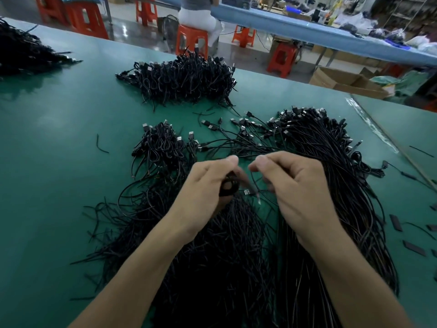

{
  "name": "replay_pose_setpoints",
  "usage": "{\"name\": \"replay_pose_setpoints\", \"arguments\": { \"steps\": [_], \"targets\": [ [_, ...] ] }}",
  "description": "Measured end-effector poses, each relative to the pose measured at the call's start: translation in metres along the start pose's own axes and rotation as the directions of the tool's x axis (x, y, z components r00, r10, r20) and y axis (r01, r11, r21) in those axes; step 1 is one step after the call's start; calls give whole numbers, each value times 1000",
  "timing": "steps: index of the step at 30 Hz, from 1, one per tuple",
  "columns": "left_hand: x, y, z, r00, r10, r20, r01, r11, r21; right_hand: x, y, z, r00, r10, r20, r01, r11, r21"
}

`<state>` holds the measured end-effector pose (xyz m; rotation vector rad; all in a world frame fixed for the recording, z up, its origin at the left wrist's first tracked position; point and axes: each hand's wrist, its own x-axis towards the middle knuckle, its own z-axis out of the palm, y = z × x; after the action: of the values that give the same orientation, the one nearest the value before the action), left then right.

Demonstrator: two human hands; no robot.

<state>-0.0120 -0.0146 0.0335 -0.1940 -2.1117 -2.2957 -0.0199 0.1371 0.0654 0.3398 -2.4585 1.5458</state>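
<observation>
My left hand (208, 185) grips a small coil of black USB cable (229, 185) above the green table (59, 162). My right hand (298, 185) pinches the loose end of that same cable (253, 179), whose metal USB plug (247, 192) hangs between the two hands. Under my forearms lies a big spread of straight black cables (224, 256). A small heap of coiled cables (160, 147) sits just left of my left hand.
A large heap of coiled cables (184, 79) lies farther back, another pile (21, 53) at the far left. A long bundle with USB plugs (331, 147) runs along the right. Black strips (413, 248) lie at the right edge. Orange stools (191, 39) and a seated person (198, 15) are beyond.
</observation>
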Motion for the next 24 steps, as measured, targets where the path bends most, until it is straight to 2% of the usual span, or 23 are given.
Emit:
{"name": "replay_pose_setpoints", "arguments": {
  "steps": [5,6,9,11,14,18,21,24],
  "targets": [
    [1,4,0,999,45,-6,-46,983,-178,-8,-7,11,996,-81,29,79,996,47],
    [1,4,0,997,81,9,-78,981,-176,-9,-8,10,995,-84,62,80,995,52],
    [-1,7,0,985,163,57,-147,964,-220,-10,-12,8,957,-37,287,20,998,61],
    [-3,9,1,980,182,85,-157,958,-238,-11,-12,7,938,-12,347,3,1000,27],
    [-2,8,0,987,159,9,-154,966,-209,-12,-10,8,976,-47,215,50,999,-9],
    [1,2,-1,987,147,-71,-158,970,-185,-15,-8,11,995,-94,14,93,994,52],
    [1,2,0,986,149,-69,-160,964,-210,-18,-6,13,988,-146,-56,148,988,35],
    [1,2,1,985,152,-82,-167,958,-234,-18,-7,14,971,-238,-22,233,964,-125]
  ]
}}
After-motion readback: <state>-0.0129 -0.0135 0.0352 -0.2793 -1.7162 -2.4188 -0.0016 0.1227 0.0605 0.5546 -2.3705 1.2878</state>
